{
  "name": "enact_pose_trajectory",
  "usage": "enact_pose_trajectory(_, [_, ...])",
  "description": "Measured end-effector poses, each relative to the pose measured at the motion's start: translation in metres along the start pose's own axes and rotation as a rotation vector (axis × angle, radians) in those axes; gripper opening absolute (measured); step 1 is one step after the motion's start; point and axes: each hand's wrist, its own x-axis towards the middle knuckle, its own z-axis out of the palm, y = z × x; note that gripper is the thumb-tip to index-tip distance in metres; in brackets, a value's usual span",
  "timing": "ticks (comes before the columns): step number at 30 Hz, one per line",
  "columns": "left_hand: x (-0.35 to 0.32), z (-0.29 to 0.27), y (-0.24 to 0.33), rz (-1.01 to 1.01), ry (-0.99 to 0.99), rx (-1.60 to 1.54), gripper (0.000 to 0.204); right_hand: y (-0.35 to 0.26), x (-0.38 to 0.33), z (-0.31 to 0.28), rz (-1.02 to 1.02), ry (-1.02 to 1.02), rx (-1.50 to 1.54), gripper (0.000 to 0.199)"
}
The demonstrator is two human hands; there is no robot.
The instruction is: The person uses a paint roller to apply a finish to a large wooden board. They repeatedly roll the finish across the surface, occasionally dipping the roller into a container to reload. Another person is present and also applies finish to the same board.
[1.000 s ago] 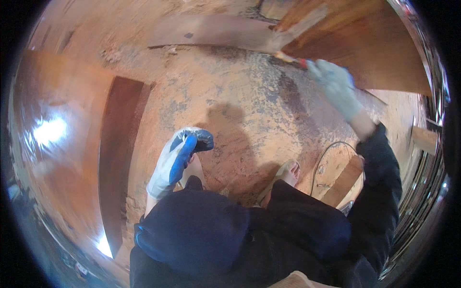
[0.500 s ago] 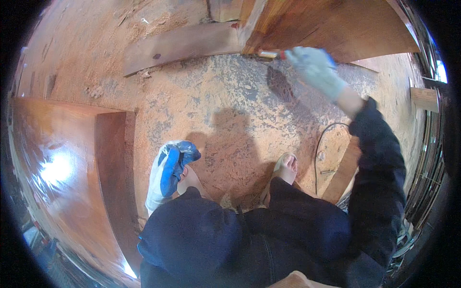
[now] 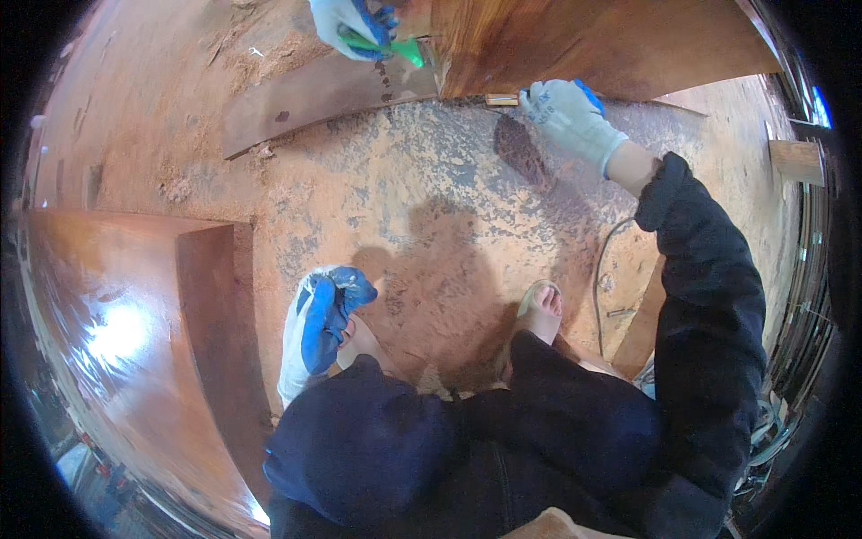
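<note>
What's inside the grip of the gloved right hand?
The right hand grips what looks like a brush: its pale band shows at one end. The handle is covered, so it cannot be seen.

On the floor [image 3: 422,148]: orange-tan dust [image 3: 310,211], broken by grey patches [image 3: 462,148]. Carries a long dark-spotted board [image 3: 328,99] lying flat, with a small pale wrench-shaped object [image 3: 256,51] farther off. At the right, bears a plank [image 3: 639,332], a thin curved cable [image 3: 598,287] and, between them, a small bolt-like piece [image 3: 620,313]. At the left, seems to support a large glossy brown wooden piece [image 3: 135,269].
</note>
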Motion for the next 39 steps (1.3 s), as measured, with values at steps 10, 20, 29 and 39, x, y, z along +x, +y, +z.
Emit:
enact_pose_trajectory(10, [0.007,0.0,-0.01,0.019,0.008,-0.122,0.036,0.013,-0.018,-0.022,0.106,0.112,-0.066,0.011])
enact_pose_trajectory(20, [0.007,-0.014,-0.011,-0.033,-0.019,-0.235,0.031,0.083,-0.137,-0.009,0.361,0.262,0.102,0.022])
enact_pose_trajectory(29, [0.022,0.001,-0.003,-0.072,-0.066,-0.074,0.025,-0.145,-0.099,0.078,1.326,0.377,2.886,0.048])
enact_pose_trajectory(39, [0.005,0.001,0.029,-0.129,0.057,0.16,0.026,-0.18,0.06,0.084,1.131,1.003,3.408,0.047])
